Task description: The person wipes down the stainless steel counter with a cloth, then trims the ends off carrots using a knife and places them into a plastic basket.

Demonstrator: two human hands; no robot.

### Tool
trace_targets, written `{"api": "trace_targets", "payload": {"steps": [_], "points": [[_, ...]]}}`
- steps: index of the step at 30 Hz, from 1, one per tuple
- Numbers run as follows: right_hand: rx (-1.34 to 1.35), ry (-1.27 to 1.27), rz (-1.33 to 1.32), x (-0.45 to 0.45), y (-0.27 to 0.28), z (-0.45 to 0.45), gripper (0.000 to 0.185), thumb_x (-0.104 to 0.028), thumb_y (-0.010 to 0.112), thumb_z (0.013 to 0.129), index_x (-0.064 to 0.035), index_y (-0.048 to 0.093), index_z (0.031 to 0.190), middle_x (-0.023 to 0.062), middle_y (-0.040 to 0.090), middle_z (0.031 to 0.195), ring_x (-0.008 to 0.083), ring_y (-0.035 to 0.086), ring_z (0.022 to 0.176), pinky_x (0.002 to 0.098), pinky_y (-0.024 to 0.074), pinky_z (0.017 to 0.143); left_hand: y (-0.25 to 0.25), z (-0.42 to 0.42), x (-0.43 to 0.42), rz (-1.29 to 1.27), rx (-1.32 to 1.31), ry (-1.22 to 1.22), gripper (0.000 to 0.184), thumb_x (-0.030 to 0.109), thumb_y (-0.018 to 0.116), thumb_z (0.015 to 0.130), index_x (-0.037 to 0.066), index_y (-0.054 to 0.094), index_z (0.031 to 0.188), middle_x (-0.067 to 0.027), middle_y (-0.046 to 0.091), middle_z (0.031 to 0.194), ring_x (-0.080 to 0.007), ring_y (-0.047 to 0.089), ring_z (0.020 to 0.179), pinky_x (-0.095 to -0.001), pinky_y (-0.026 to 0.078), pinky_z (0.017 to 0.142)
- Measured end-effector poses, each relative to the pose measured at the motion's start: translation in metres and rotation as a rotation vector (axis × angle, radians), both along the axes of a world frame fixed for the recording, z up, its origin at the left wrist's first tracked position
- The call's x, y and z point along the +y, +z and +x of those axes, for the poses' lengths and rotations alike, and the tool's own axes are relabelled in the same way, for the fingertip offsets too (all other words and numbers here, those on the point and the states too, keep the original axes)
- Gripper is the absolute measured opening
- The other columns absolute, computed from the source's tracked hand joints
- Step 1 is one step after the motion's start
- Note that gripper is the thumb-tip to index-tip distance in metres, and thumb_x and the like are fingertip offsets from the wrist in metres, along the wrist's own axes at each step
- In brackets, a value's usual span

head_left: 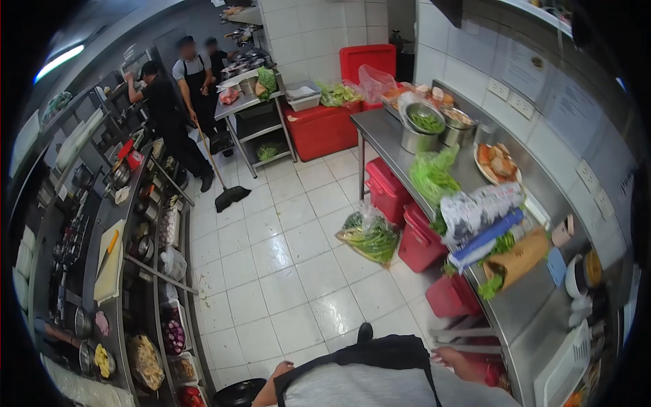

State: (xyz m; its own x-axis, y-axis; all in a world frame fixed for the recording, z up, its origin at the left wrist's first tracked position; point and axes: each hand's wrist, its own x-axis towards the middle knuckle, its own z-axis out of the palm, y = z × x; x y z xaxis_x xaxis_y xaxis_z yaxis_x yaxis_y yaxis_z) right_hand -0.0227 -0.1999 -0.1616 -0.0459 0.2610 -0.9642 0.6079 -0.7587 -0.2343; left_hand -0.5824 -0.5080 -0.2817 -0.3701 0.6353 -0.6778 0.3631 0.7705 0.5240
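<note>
Apron (pixel 386 347) black, over grey shirt (pixel 359 386).

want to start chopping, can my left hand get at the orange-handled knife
Probably not without a step: floor lies between the left hand and the counter, though nothing covers the orange-handled knife on the board.

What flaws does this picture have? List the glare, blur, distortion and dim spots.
Head view: wide-angle bending of the long steel counter, with black corners; head view: ceiling light blown out, glare on the floor tiles; head view: wall notices too soft to read, far-left shelving dim.
</note>
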Motion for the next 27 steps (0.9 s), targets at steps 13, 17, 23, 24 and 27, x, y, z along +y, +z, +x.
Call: {"api": "trace_targets", "payload": {"steps": [13,17,23,24,27], "points": [[0.558,0.692,0.005,0.249,0.023,-0.359,0.038,-0.037,0.054,0.086,-0.0102,0.066,0.109,0.008,0.065,0.106,0.0197,0.062,0.093,0.0337,0.0479,0.085,0.011,-0.069,0.087,-0.083,-0.07,0.801,0.033,0.023,0.06,0.081,0.004,0.063,0.108,-0.0155,0.067,0.096,-0.0271,0.063,0.092,-0.0335,0.05,0.081],[0.519,0.646,0.187,0.29,0.039,-0.422,0.036,-0.035,0.053,0.085,-0.0101,0.068,0.106,0.0093,0.065,0.105,0.0208,0.061,0.094,0.0343,0.0475,0.084,0.017,-0.165,0.157,-0.124,-0.031,0.632,0.032,0.021,0.059,0.08,0.004,0.063,0.107,-0.0164,0.067,0.092,-0.0267,0.064,0.085,-0.0349,0.051,0.076],[0.434,0.625,0.369,0.359,0.033,-0.488,0.035,-0.033,0.049,0.085,-0.0084,0.068,0.102,0.0103,0.066,0.104,0.0211,0.059,0.097,0.0348,0.0441,0.087,0.032,-0.383,0.296,0.051,0.416,-0.153,0.031,0.018,0.059,0.078,0.004,0.063,0.106,-0.0177,0.067,0.087,-0.026,0.065,0.076,-0.0369,0.053,0.069],[0.453,0.72,0.444,0.372,0.031,-0.498,0.036,-0.033,0.049,0.085,-0.0079,0.068,0.102,0.0111,0.065,0.105,0.0215,0.059,0.098,0.0348,0.0442,0.087,0.038,-0.421,0.334,0.088,0.328,0.012,0.031,0.018,0.058,0.078,0.004,0.063,0.105,-0.0179,0.067,0.086,-0.0259,0.065,0.074,-0.0373,0.053,0.068],[0.512,0.873,0.638,0.428,0.02,-0.534,0.038,-0.033,0.046,0.085,-0.0059,0.067,0.103,0.0144,0.065,0.108,0.0247,0.06,0.099,0.0358,0.0445,0.086,0.075,-0.513,0.461,0.301,-0.006,0.593,0.032,0.002,0.049,0.082,0.001,0.055,0.113,-0.013,0.063,0.087,-0.0213,0.063,0.071,-0.0323,0.053,0.061]]}}
